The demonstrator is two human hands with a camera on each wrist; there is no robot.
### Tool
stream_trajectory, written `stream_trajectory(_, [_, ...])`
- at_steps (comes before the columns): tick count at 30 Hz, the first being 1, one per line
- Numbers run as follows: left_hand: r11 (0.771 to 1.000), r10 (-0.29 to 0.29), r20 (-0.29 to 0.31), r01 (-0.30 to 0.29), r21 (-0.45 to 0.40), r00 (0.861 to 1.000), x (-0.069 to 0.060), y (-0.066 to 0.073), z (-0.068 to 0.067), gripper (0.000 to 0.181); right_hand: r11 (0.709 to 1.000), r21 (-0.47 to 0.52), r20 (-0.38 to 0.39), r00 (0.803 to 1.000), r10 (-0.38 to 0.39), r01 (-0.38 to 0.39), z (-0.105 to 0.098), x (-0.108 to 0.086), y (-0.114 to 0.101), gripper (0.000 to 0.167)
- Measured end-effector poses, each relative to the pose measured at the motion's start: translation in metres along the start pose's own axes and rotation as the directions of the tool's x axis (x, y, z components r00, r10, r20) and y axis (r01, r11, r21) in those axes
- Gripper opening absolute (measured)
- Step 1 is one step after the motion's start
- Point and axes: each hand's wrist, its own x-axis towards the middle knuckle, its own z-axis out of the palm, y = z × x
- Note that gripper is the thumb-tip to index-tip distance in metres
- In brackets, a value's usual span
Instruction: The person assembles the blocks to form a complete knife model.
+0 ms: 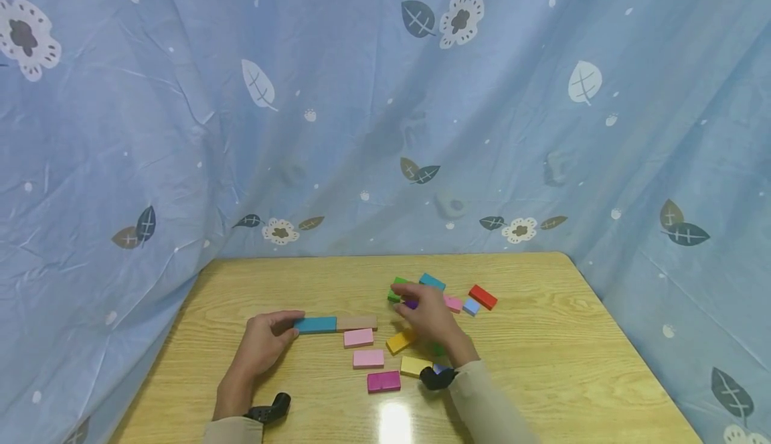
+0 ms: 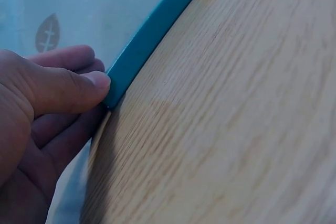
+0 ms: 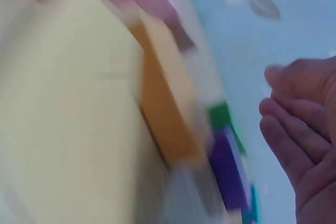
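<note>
My left hand (image 1: 262, 347) pinches the left end of a blue block (image 1: 316, 325) between thumb and fingers; in the left wrist view the thumb (image 2: 79, 90) lies against that end. A tan block (image 1: 357, 323) touches the blue block's right end, in one row. My right hand (image 1: 432, 313) is over the blocks on the right, beside a purple block (image 1: 411, 304) and a green block (image 1: 396, 290). Its fingers are loosely bent with nothing between them, as the right wrist view shows of the hand (image 3: 307, 124).
Pink blocks (image 1: 358, 337) and a magenta block (image 1: 383, 382) lie below the row. An orange block (image 1: 400, 342) and a yellow block (image 1: 415, 366) are near my right forearm. Farther right lie a red block (image 1: 483, 297) and a light blue one (image 1: 471, 307). A patterned curtain hangs behind the table.
</note>
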Motion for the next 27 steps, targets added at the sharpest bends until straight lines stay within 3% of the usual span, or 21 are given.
stream_trajectory(4, [1.000, -0.004, 0.001, 0.004, -0.003, 1.000, 0.000, 0.001, 0.000, 0.036, 0.996, 0.073, -0.063, 0.997, 0.047, -0.042, -0.021, 0.002, 0.019, 0.039])
stream_trajectory(7, [1.000, -0.001, 0.002, 0.001, -0.003, 1.000, -0.001, 0.002, -0.001, 0.037, 0.994, 0.082, -0.065, 0.995, 0.082, -0.077, -0.029, 0.000, 0.032, 0.040])
stream_trajectory(11, [1.000, 0.004, 0.000, -0.004, 0.000, 1.000, -0.001, 0.002, -0.001, 0.036, 0.995, 0.014, -0.038, 0.994, 0.098, -0.098, -0.034, -0.007, 0.038, 0.039])
stream_trajectory(20, [1.000, 0.021, -0.003, -0.021, -0.014, 1.000, -0.001, -0.001, 0.000, 0.036, 0.989, -0.059, -0.031, 0.991, 0.131, -0.132, -0.039, -0.016, 0.033, 0.040])
stream_trajectory(27, [1.000, 0.017, -0.001, -0.017, -0.009, 1.000, -0.001, -0.001, 0.001, 0.037, 0.977, -0.215, 0.039, 0.999, 0.008, 0.001, -0.041, -0.014, 0.033, 0.038])
